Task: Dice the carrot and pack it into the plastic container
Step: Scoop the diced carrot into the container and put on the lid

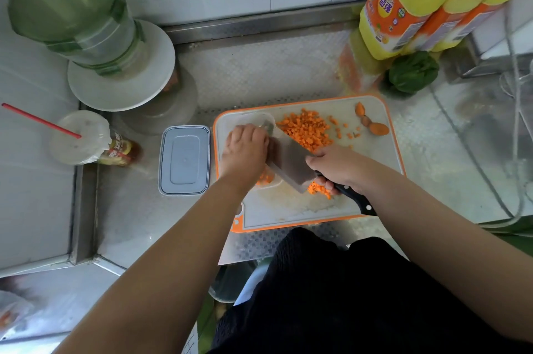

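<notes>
A cleaver (291, 162) is gripped by its black handle in the right hand (337, 169). The clear container (261, 120), on the cutting board (372, 157), is covered by the left hand (245, 149), curled over its rim. Diced carrot (305, 130) is piled just beyond the blade; a few pieces are seen inside the container.

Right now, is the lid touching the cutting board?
Apart. The head view shows the grey lid lying on the steel counter, with a strip of counter visible between it and the cutting board's orange edge.

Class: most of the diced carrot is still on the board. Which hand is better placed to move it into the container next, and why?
The right hand: it grips the cleaver, whose blade lies beside the diced carrot. The left hand is over the container.
</notes>
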Demonstrator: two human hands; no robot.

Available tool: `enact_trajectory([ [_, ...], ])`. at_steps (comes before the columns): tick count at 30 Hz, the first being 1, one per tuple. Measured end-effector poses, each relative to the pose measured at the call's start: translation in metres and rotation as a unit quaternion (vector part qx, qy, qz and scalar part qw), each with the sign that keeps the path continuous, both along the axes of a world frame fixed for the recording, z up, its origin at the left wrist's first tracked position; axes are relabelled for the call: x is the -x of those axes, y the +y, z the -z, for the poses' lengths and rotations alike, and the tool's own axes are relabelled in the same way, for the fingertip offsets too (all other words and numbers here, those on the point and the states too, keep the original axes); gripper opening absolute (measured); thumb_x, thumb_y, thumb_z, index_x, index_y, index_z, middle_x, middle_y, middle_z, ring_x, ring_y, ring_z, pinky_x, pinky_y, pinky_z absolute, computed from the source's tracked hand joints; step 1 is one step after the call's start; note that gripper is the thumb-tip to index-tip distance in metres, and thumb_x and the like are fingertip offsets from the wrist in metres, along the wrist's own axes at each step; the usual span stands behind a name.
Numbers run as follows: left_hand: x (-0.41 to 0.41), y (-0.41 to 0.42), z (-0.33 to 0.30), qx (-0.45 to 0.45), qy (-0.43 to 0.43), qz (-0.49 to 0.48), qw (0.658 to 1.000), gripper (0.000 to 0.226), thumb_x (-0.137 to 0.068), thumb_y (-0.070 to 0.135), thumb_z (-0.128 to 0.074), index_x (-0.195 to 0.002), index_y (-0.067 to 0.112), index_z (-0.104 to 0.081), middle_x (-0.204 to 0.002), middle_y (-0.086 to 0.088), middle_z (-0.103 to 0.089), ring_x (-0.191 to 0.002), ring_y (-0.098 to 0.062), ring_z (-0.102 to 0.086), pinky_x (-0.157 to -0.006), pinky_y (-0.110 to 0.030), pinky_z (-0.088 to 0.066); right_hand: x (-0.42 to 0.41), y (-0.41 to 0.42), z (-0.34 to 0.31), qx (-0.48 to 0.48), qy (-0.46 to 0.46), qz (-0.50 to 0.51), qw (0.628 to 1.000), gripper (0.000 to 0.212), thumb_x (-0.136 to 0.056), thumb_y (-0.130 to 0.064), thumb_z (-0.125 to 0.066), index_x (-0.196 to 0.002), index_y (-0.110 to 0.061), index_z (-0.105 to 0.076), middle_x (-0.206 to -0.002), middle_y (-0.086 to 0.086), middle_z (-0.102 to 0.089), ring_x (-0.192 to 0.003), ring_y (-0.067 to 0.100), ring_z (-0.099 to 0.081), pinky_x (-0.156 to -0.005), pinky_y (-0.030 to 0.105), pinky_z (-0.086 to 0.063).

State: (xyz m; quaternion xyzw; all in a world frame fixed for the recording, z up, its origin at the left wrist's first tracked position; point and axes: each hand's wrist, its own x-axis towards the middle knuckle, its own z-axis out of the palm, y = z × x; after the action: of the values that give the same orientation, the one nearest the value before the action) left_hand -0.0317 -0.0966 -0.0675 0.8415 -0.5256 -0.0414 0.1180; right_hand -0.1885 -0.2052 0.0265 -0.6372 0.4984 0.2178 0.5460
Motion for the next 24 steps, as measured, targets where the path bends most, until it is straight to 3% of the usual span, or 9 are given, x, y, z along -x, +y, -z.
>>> enact_trajectory([
  [3,-0.010,0.006,-0.005,-0.036,-0.049,-0.060,0.996,0.025,-0.088,0.023,-0.045,-0.087,0.011,-0.067,-0.090,-0.008,-0.062,-0.088,-0.033,-0.055,-0.076,-0.039,-0.047,0.008,0.000,-0.007,0.016,-0.006,0.002,1.000,0.032,-0.102,-0.027,-0.038,-0.076,-0.009,-0.043,-0.065,0.014,-0.050,-0.051,0.023,-0.041,-0.046,0.027,-0.037],
  [5,-0.009,0.012,-0.006,-0.014,-0.057,-0.098,0.993,0.021,-0.084,0.014,-0.054,-0.099,0.011,-0.068,-0.104,-0.009,-0.063,-0.096,-0.034,-0.053,-0.082,-0.042,-0.047,0.012,0.000,-0.011,0.012,-0.012,0.021,1.000,0.030,-0.102,-0.027,-0.039,-0.078,-0.009,-0.044,-0.063,0.012,-0.049,-0.050,0.022,-0.038,-0.046,0.027,-0.037],
  [6,-0.004,0.014,-0.007,0.006,-0.050,-0.098,0.994,0.031,-0.083,0.012,-0.053,-0.112,0.012,-0.066,-0.117,-0.008,-0.062,-0.106,-0.034,-0.051,-0.089,-0.044,-0.044,0.012,0.000,-0.012,0.010,-0.017,0.027,0.999,0.029,-0.102,-0.027,-0.040,-0.080,-0.009,-0.046,-0.063,0.011,-0.049,-0.049,0.021,-0.038,-0.045,0.026,-0.037],
  [8,0.011,0.015,-0.012,0.019,-0.039,-0.032,0.999,0.055,-0.083,0.014,-0.044,-0.138,0.017,-0.052,-0.143,-0.003,-0.050,-0.127,-0.032,-0.041,-0.107,-0.047,-0.033,0.013,0.000,-0.012,0.015,-0.025,0.019,0.999,0.029,-0.101,-0.027,-0.040,-0.081,-0.008,-0.049,-0.062,0.011,-0.050,-0.048,0.021,-0.039,-0.044,0.025,-0.037],
  [10,0.025,0.016,-0.016,-0.022,-0.047,0.050,0.997,0.063,-0.087,0.017,-0.044,-0.149,0.019,-0.038,-0.156,0.002,-0.036,-0.141,-0.030,-0.031,-0.116,-0.049,-0.023,0.013,0.002,-0.012,0.031,-0.032,0.000,0.999,0.029,-0.101,-0.027,-0.041,-0.082,-0.008,-0.051,-0.062,0.012,-0.052,-0.048,0.021,-0.041,-0.043,0.025,-0.038],
  [15,0.025,0.018,-0.019,-0.151,-0.015,-0.034,0.988,0.068,-0.099,0.022,-0.036,-0.158,0.020,-0.004,-0.165,0.008,-0.007,-0.152,-0.020,0.004,-0.121,-0.041,0.008,0.020,0.001,-0.012,0.053,-0.051,-0.020,0.997,0.029,-0.099,-0.023,-0.041,-0.073,-0.010,-0.045,-0.065,0.014,-0.052,-0.049,0.021,-0.041,-0.045,0.027,-0.036],
  [19,0.021,0.020,-0.018,-0.152,0.011,-0.095,0.984,0.060,-0.099,0.024,-0.034,-0.156,0.013,-0.021,-0.162,0.002,-0.024,-0.152,-0.016,0.000,-0.121,-0.038,0.006,0.032,-0.006,-0.013,0.082,-0.064,-0.018,0.994,0.031,-0.099,-0.030,-0.041,-0.075,-0.011,-0.048,-0.061,0.007,-0.053,-0.051,0.022,-0.046,-0.050,0.031,-0.042],
  [22,0.024,0.024,-0.018,-0.027,-0.014,-0.077,0.997,0.046,-0.097,0.024,-0.037,-0.138,0.014,-0.054,-0.143,-0.002,-0.055,-0.145,-0.026,-0.032,-0.118,-0.042,-0.012,0.045,-0.019,-0.006,0.151,-0.074,-0.008,0.986,0.034,-0.100,-0.036,-0.037,-0.075,-0.014,-0.045,-0.063,0.006,-0.054,-0.050,0.020,-0.050,-0.055,0.037,-0.048],
  [24,0.032,0.019,-0.019,0.073,-0.021,-0.037,0.996,0.047,-0.087,0.015,-0.042,-0.129,0.013,-0.063,-0.131,-0.005,-0.064,-0.134,-0.032,-0.048,-0.114,-0.044,-0.021,0.057,-0.028,0.008,0.201,-0.086,0.028,0.976,0.032,-0.101,-0.037,-0.034,-0.079,-0.016,-0.044,-0.064,0.005,-0.053,-0.052,0.021,-0.050,-0.061,0.042,-0.049],
])
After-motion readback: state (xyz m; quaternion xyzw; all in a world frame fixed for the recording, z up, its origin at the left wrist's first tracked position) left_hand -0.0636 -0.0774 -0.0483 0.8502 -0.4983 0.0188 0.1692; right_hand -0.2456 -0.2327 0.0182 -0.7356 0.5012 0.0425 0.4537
